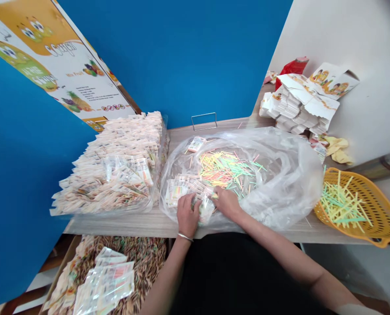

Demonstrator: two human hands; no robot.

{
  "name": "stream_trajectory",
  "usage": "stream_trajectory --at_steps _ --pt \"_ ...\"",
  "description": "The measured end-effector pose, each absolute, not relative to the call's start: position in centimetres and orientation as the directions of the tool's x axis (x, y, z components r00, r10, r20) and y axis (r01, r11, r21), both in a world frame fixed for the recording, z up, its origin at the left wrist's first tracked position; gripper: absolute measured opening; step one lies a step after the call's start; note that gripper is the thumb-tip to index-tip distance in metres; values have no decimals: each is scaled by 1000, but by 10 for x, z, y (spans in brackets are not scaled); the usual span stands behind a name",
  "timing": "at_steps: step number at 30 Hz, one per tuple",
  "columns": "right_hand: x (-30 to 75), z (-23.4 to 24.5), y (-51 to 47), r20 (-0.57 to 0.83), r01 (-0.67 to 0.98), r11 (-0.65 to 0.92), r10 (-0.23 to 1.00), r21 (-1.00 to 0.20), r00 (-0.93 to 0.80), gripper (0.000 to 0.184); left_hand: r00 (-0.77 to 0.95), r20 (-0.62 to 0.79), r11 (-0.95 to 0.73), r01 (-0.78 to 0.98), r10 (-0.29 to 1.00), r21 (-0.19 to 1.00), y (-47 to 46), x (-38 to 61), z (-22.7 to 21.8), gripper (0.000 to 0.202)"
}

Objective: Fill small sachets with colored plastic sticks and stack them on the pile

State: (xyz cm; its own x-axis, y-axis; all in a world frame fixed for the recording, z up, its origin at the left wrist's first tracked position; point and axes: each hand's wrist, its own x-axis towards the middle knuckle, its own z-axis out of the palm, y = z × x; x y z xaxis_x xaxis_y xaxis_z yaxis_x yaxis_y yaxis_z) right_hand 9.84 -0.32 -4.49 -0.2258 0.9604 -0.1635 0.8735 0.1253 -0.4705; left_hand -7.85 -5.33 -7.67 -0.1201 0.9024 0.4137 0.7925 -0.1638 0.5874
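Note:
My left hand (187, 215) is closed at the edge of a small clear plastic packet (207, 210), thumb and fingers pinching it. Just to the right, my right hand (228, 203) has its fingers pressed together at the packet's upper side, with short yellow sticks (215, 196) at the fingertips. Beyond my hands lies a loose pile of thin pink, yellow and green sticks (226, 168) on a large clear plastic sheet (287, 175). Several printed packets (178, 190) overlap on the sheet beside my left hand.
A tall stack of filled packets (116, 162) stands left on the table (116, 224). Below it is an open box of packets (142, 258). At right are an orange basket (377, 197) with sticks and folded cartons (296, 105). A blue panel (188, 57) rises behind.

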Motion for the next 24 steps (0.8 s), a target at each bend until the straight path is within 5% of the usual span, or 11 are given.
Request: stream_trajectory --at_steps 7,10,14,17,19,24 --pt "134 -34 -9 -15 711 247 940 -658 -340 15 -75 453 -240 766 888 597 -47 -66 -49 28" --pt "147 -22 -11 64 637 304 926 -709 -371 14 19 347 -277 642 938 715 -41 -53 -30 30" --pt "156 -5 -10 115 655 417 884 -631 -453 12 149 34 -110 540 988 835 -26 -48 -10 48" --pt "159 7 -8 120 693 499 846 -521 -519 13 276 -106 -73 570 955 819 -18 -51 -2 28" --pt "160 13 -7 110 691 523 829 -500 -548 14 302 -150 -45 553 942 832 -18 -53 -2 33" --pt "153 18 5 111 430 235 950 -872 -293 33 76 -77 35 446 994 895 -25 -47 -12 30"
